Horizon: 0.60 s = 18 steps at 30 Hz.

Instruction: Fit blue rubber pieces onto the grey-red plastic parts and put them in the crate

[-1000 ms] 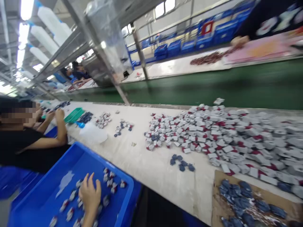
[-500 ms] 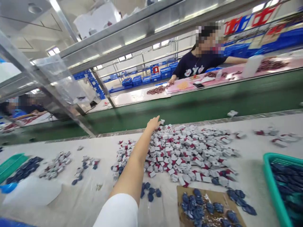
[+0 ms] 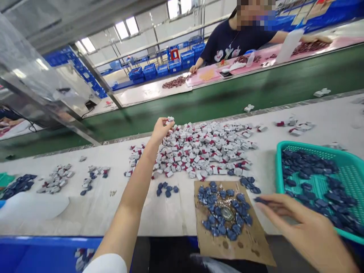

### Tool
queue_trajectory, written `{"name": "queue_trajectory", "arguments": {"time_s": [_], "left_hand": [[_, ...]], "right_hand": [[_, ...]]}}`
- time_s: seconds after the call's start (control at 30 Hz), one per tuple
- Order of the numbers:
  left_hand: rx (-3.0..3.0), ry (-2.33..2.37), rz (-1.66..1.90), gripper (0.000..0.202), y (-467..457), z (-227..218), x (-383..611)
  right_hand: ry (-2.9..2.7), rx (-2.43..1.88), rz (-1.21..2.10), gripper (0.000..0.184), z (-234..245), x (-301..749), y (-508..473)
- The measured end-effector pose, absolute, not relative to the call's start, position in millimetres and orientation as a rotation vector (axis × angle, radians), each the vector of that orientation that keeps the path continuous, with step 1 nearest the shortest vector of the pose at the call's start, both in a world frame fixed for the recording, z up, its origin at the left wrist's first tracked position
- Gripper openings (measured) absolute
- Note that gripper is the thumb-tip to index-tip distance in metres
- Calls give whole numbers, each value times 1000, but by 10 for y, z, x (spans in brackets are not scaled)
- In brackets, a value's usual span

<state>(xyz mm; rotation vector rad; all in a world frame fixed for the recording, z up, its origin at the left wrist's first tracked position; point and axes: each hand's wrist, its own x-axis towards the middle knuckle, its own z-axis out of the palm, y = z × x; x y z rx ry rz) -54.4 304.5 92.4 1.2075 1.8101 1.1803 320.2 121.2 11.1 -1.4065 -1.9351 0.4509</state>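
My left hand (image 3: 161, 128) reaches to the far edge of a heap of small grey-white blocks with dark red parts (image 3: 199, 148). Its fingers pinch one grey-white block (image 3: 170, 120) beside the green belt. At the right, my right hand (image 3: 304, 223) is closed on a small dark blue piece (image 3: 261, 200), between the cardboard sheet and the green basket. On the cardboard (image 3: 241, 246) lie many dark blue pieces (image 3: 209, 197) around a round dark disc (image 3: 226, 213).
A green basket (image 3: 280, 170) holds dark blue pieces. Beyond the heap runs the green belt (image 3: 216, 102), bearing grey-white pieces (image 3: 249, 108). A co-worker (image 3: 230, 41) sits across it. Smaller piles (image 3: 58, 178) lie at left; a metal post (image 3: 48, 106) slants there.
The view has tipped downward, and my right hand has come into view with a dark blue piece. My left hand stays at the heap's far edge, its fingers now pinching a grey-white block.
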Motion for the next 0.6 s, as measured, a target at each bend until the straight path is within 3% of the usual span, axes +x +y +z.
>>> {"name": "queue_trajectory", "arguments": {"time_s": [0.13,0.37,0.6], "left_hand": [[921,1511,1317,13,2099,920,-504],[408,1193,1455,21,782,641,-225],[90,1104,1249,31,266,458,130]], "right_hand": [[-2166,-1054,630,22,125,2764,1011],[-2337,-980,634,26,13,2658,1074],[-2468,-954,684,24,-36,2700,1076]]}}
